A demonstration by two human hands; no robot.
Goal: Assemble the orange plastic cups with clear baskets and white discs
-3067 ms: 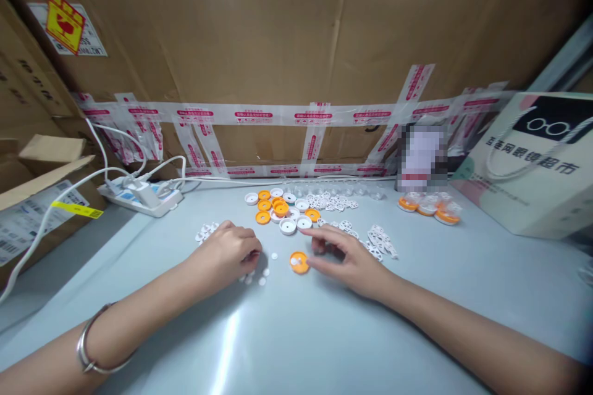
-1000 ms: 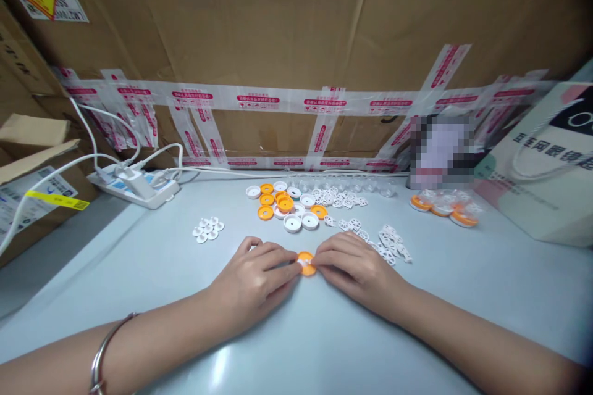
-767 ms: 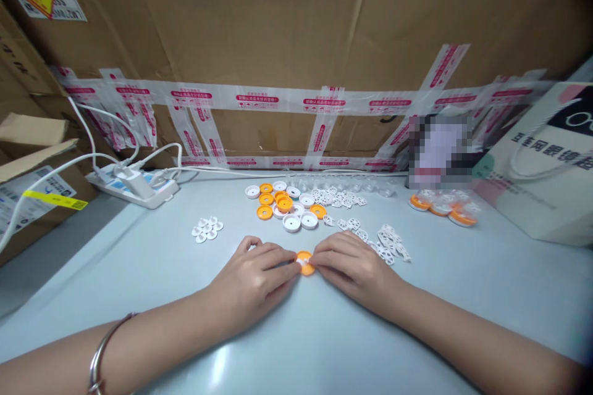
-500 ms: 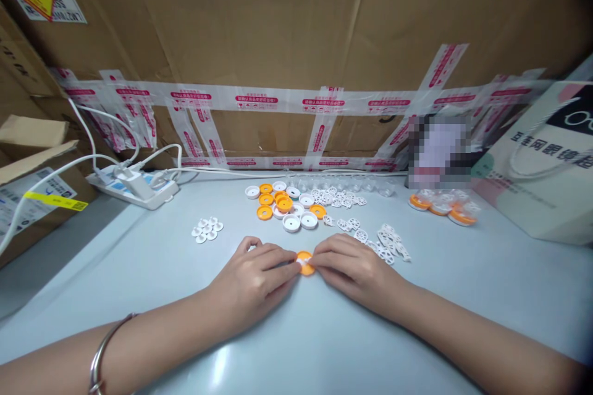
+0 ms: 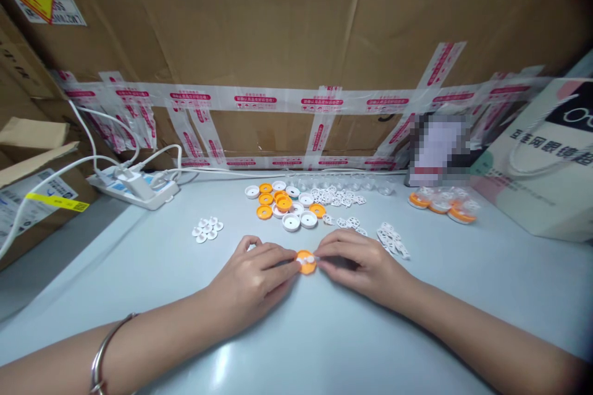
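An orange round plastic base (image 5: 306,268) lies on the table between my two hands, with small white pieces on its top. My left hand (image 5: 259,274) is closed on its left edge, thumb and fingers pinching. My right hand (image 5: 356,262) is at the right side, its fingertips pinched at a small white piece (image 5: 311,258) over the base. Just beyond lie several orange and white round cups (image 5: 291,222). Flat white openwork pieces (image 5: 393,239) are scattered beyond my right hand. A cluster of white discs with stems (image 5: 207,229) sits beyond my left hand.
Clear plastic domes (image 5: 343,184) line the back of the table. Assembled orange and white pieces with clear tops (image 5: 442,205) stand at the right, near a paper bag (image 5: 537,166). At the left are a power strip (image 5: 134,188) with cables and an open carton (image 5: 41,197).
My right fingers have drawn back slightly to the right from the orange base, showing more of it and of the white piece. My left hand has stayed in place.
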